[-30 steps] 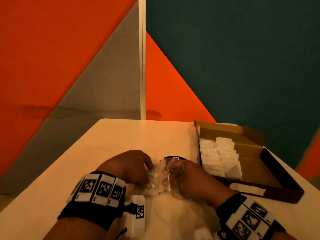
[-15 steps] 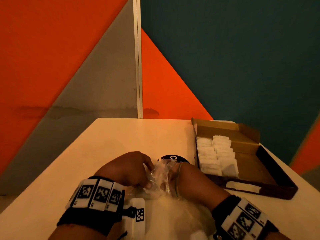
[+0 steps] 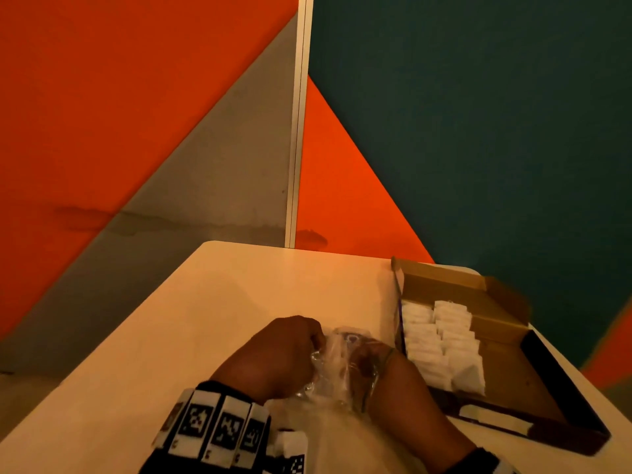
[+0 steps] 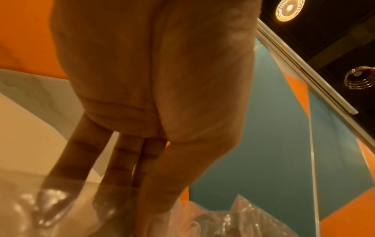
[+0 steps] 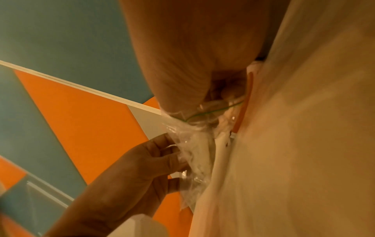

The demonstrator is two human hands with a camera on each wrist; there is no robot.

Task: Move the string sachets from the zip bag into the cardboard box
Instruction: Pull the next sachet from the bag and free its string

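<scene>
Nearest the person, at the table's [image 3: 212, 302] front edge, both hands work the clear zip bag [image 3: 337, 367], which is bunched up between them. From the right wrist view, the left hand [image 3: 273, 354] pinches the crumpled plastic at the bag's outer side, with its fingers [image 5: 162, 150] curled onto the film. The right hand [image 3: 393, 381] is pushed in through the bag's mouth, so the plastic is gathered around it. Its fingers are buried among pale contents, and I cannot tell whether they have closed on a sachet or are only feeling for one. White shapes show through the film beside that hand, so the bag probably holds more sachets; how many is not clear through the creased plastic.

Farther off, to the right and just beyond the right hand, the cardboard box [image 3: 506, 292] lies with its flaps folded back. Two neat rows of white string sachets [image 3: 441, 340] fill its left part, overlapping like tiles, while the brown floor on its right side is bare. A good share of the work looks done, with more to be drawn out and laid down in the box.
</scene>
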